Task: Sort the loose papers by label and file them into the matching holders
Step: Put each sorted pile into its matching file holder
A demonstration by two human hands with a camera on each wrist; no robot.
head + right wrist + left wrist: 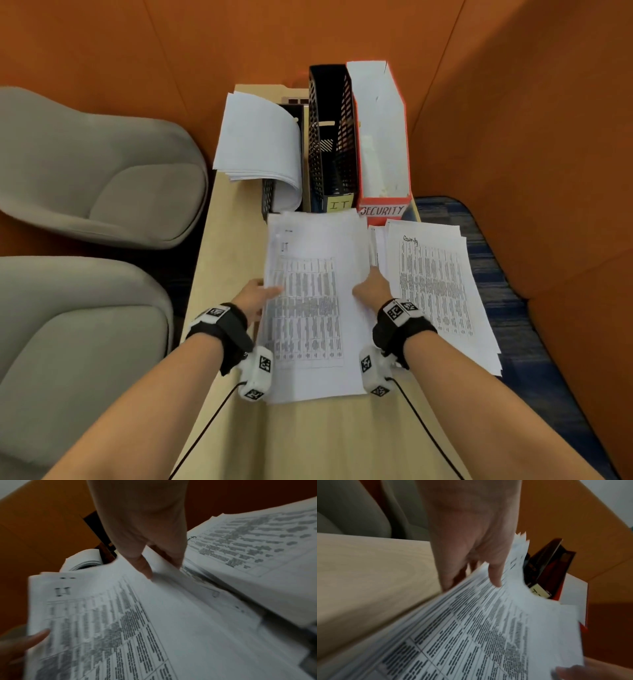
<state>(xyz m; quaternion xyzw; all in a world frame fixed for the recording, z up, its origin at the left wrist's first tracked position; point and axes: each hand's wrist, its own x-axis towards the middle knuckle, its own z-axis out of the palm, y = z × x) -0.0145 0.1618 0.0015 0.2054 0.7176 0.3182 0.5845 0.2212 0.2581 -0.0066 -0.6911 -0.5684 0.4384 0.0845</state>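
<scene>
I had both hands, left hand (255, 298) and right hand (371, 286), pinching the side edges of the IT stack (313, 301) above the counter (222, 260) before the IT holder (330, 137); loosely squared sheets might fan out or snag on its mesh.
</scene>
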